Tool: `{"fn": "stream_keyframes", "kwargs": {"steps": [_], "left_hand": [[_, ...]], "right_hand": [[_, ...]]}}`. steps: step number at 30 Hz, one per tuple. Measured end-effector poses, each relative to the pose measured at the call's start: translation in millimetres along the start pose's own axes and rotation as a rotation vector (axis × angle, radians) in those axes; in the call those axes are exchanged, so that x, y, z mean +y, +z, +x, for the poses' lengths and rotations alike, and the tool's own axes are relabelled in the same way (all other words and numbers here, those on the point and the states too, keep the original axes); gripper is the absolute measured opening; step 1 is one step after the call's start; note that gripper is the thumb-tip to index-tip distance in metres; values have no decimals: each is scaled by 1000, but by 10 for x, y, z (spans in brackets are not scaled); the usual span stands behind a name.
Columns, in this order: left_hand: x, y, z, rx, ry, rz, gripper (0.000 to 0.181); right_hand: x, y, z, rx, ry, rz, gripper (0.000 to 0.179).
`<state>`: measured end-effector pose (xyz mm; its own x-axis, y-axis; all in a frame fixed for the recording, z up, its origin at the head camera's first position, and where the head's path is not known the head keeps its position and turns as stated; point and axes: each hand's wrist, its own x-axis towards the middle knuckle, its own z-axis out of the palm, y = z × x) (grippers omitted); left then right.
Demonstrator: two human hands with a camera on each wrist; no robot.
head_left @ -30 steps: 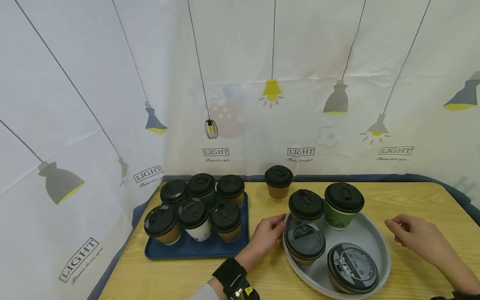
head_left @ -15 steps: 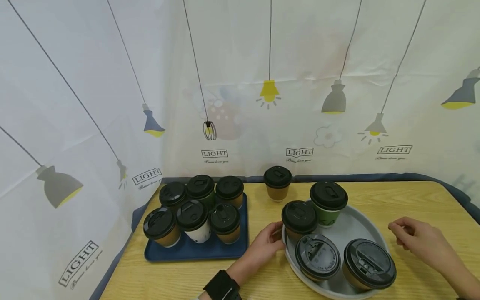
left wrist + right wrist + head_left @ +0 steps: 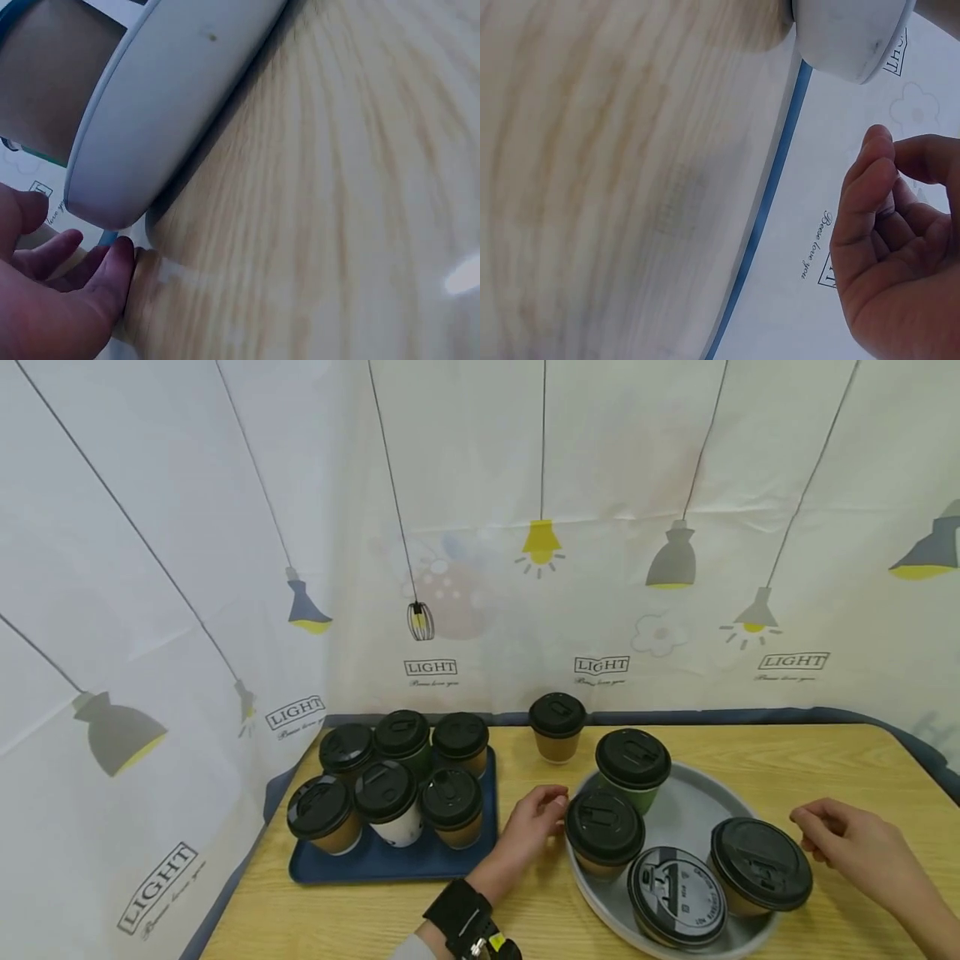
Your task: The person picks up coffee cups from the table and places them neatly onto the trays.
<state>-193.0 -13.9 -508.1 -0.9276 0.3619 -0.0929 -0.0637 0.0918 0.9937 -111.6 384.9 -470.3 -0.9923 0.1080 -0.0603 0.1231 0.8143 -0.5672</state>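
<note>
Since the earlier frame the round tray (image 3: 693,785) has turned, and now the left hand (image 3: 534,827) touches its left rim with relaxed fingers holding nothing, nearer than the empty, loosely curled right hand (image 3: 851,847).

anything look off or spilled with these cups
No spill shows. One brown cup stands alone on the table, outside both the blue tray and the round grey tray. One lid on the grey tray looks grey and printed; the others are plain black.
</note>
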Motion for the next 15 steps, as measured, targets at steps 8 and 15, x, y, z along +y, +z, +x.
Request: {"fn": "stream_keyframes", "kwargs": {"steps": [8, 15], "left_hand": [[2, -95, -24, -78, -13, 20, 40], [63, -155, -205, -221, -170, -112, 69]], "right_hand": [[19, 15, 1, -4, 15, 15, 49], [47, 36, 19, -8, 23, 25, 47]]}}
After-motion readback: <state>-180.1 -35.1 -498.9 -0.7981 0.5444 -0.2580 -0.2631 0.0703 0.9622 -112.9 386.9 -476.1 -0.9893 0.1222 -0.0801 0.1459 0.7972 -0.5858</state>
